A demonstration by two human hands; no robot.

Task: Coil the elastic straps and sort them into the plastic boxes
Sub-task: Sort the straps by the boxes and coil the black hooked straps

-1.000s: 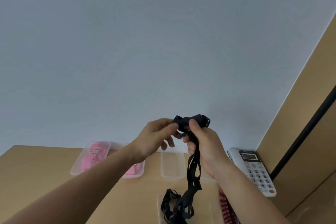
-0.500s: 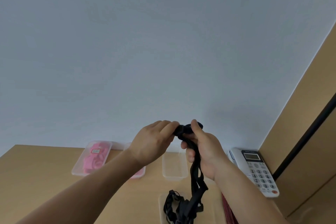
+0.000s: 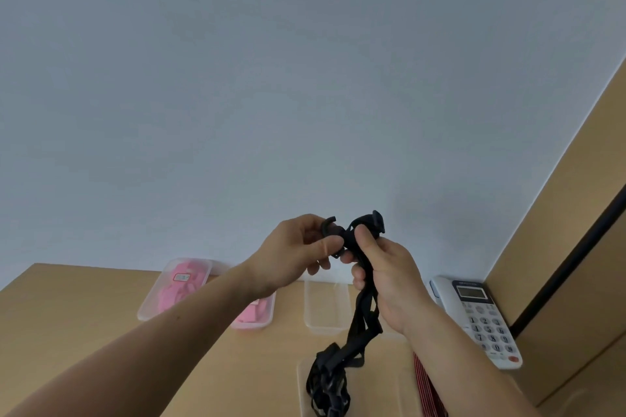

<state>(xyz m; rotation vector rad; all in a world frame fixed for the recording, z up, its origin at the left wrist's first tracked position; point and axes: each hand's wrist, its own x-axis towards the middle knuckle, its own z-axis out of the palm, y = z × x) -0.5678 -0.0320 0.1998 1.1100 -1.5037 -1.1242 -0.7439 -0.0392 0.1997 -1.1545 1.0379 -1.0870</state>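
- Starting at far left: clear plastic box (image 3: 174, 288) holding pink straps (image 3: 183, 284), lying on the wooden table (image 3: 67, 322) by the wall.
- A second box with pink straps (image 3: 254, 313) sits just right of it, partly hidden behind my left forearm.
- My left hand (image 3: 294, 254) is raised over the table, thumb and fingers pinched on the end of the black elastic strap (image 3: 364, 311).
- An empty clear box (image 3: 325, 308) sits behind the hands, near the wall.
- My right hand (image 3: 386, 271) is closed around the same black strap, just beside the left hand; a small coil shows above the fist.
- The rest of the strap hangs down into a tangled pile in a clear near box (image 3: 305, 379) at the bottom edge.
- Red striped straps (image 3: 425, 386) lie right of that pile.
- A white desk phone (image 3: 481, 318) at far right.
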